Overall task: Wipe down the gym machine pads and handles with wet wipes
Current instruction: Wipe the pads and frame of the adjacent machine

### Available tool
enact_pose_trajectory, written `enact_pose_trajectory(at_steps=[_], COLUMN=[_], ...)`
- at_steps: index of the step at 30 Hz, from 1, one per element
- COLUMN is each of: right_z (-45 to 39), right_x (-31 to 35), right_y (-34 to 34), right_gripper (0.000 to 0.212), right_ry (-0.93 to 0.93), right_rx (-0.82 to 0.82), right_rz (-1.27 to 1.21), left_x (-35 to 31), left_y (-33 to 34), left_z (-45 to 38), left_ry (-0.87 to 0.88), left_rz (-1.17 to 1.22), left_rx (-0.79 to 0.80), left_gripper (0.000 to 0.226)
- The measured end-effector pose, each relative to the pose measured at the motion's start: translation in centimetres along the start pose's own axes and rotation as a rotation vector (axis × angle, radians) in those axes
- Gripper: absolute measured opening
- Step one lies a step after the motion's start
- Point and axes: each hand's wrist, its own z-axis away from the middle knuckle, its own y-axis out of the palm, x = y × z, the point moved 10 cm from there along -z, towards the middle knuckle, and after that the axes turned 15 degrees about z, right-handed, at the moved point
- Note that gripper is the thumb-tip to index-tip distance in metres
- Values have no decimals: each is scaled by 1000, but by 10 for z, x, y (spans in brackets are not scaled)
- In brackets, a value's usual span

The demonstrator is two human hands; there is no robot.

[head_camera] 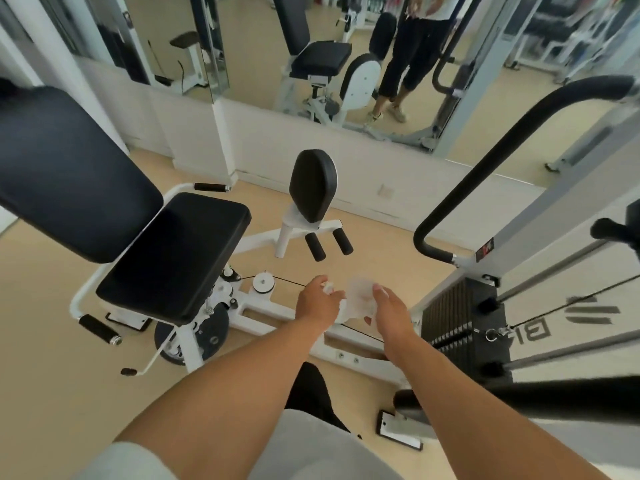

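Observation:
A white gym machine stands before me with a black seat pad [173, 254], a black back pad [65, 171] at the left and an upright oval pad [313, 183] beyond it. Two short black roller grips [329, 245] jut out below the oval pad. My left hand [318, 301] pinches a white wet wipe [327, 287] at one corner. My right hand [391, 308] holds a pale wipes pack [360, 296], fingers curled round it. Both hands hover above the white base frame [270, 306], right of the seat. Black handles [98, 329] flank the seat.
A curved black padded bar [512, 150] rises at the right above the weight stack [457, 320] and its cables. A wall mirror [346, 64] ahead reflects the machine and a person's legs. Beige floor lies at the left.

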Motion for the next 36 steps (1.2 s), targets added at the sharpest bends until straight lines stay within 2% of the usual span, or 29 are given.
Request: enact_pose_trajectory(at_steps=[4, 7, 13, 15, 18, 20, 22, 27, 30, 32, 34, 36], right_z=[-52, -94, -177, -202, -235, -253, -267, -298, -325, -350, -379, -419], right_x=[18, 43, 102, 121, 152, 168, 179, 204, 224, 244, 269, 302], right_y=[15, 35, 61, 61, 57, 56, 54, 55, 57, 56, 54, 74], right_gripper=[25, 30, 29, 26, 36, 27, 27, 33, 32, 39, 45, 48], right_ry=[81, 147, 211, 198, 176, 165, 163, 93, 64, 29, -72, -311], right_rx=[-9, -25, -76, -92, -137, -147, -156, -153, -183, -240, -325, -320], right_rz=[-99, -79, -19, -6, 46, 92, 134, 184, 151, 108, 156, 366], left_x=[-16, -22, -18, -25, -44, -54, -61, -76, -83, -85, -87, -85], left_y=[13, 11, -50, -73, -95, -98, -91, -72, -71, -70, -67, -59], left_z=[-53, -101, -200, -226, -260, -276, -286, -295, -308, -322, -338, -362], left_ry=[-33, -74, -184, -186, -158, -150, -153, -147, -147, -141, -133, -117], left_rz=[3, 30, 22, -4, -86, -109, -122, -101, -73, -68, -59, -48], left_rx=[33, 44, 16, 4, -33, -45, -27, -3, -24, -44, -56, -57], left_gripper=[59, 59, 57, 57, 54, 53, 54, 54, 54, 53, 52, 51])
